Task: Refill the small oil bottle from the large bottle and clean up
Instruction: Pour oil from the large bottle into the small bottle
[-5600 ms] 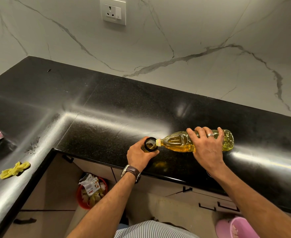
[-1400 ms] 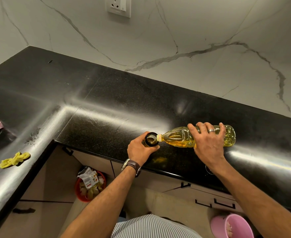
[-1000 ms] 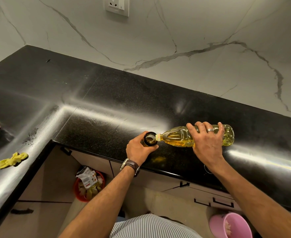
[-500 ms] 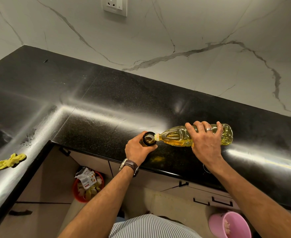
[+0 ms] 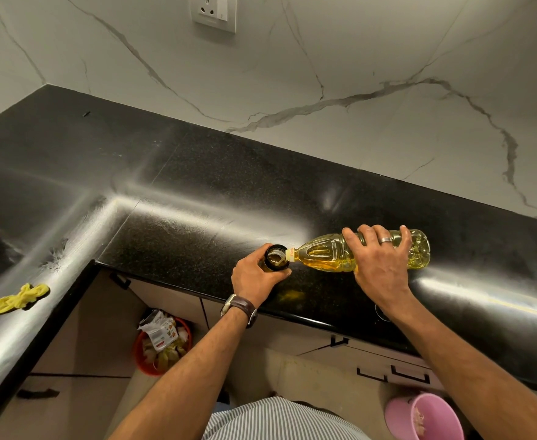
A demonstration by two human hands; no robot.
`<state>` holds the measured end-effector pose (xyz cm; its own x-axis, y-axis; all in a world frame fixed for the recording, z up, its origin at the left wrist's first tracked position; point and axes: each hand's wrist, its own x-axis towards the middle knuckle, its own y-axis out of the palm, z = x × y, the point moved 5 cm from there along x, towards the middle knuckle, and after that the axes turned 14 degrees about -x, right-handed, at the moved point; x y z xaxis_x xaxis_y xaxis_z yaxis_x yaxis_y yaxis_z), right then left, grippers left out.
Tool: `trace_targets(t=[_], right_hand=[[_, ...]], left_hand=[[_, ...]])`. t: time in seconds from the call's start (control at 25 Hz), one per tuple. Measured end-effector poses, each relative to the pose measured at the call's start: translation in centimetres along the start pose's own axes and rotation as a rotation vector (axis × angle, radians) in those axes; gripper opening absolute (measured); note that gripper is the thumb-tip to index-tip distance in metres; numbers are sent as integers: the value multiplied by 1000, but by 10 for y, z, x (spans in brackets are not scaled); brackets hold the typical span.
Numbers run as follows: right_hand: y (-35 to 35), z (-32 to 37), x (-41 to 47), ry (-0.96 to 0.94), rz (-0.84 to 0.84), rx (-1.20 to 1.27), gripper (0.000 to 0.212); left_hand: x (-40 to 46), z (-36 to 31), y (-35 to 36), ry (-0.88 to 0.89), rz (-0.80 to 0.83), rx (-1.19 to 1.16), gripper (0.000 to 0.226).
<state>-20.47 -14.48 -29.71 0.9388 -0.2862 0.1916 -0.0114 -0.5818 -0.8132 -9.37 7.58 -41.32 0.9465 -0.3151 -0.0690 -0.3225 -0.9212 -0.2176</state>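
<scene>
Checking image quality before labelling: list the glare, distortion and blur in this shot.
Head view: bright glare streaks cross the black countertop, strongest near the large bottle; wide-angle lens bows the counter edges; the left hand, right hand and small bottle look sharp.

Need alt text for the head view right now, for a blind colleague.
The right hand tips a large oil bottle into a small dark bottle held by the left hand on a black counter. A yellow cloth lies far left.

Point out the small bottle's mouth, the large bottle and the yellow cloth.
small bottle (image 5: 275, 257), head view, its open mouth.
large bottle (image 5: 324, 254), head view, clear shoulder near the neck.
yellow cloth (image 5: 19, 298), head view, its crumpled middle.
</scene>
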Motion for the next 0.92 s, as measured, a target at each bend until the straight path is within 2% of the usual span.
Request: trace_targets(t=[0.92], right_hand=[[-2,0,-1,-2,7,-2,76]], left_hand=[[-1,-4,-1,0,17,15,66]])
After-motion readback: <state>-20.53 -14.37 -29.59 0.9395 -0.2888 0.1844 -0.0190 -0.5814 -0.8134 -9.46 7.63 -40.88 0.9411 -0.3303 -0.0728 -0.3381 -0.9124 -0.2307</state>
